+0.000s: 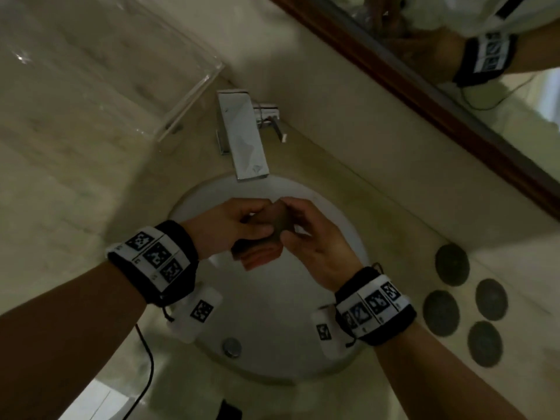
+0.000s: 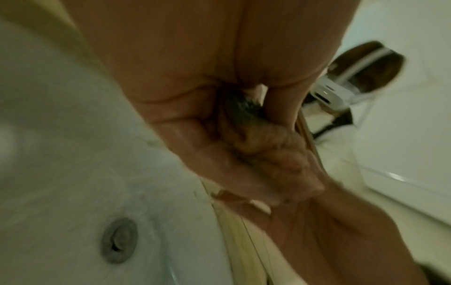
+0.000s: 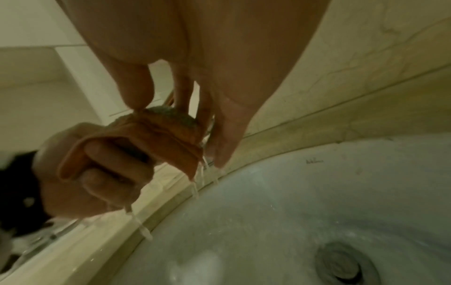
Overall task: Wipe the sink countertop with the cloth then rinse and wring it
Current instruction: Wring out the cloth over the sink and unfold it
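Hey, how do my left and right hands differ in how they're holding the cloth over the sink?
The left hand wraps the cloth with curled fingers, like a fist; the right hand pinches its other end between thumb and fingers. The left hand comes in from the sink's left, the right hand from its right. Both grip the cloth above the basin while water drips off.
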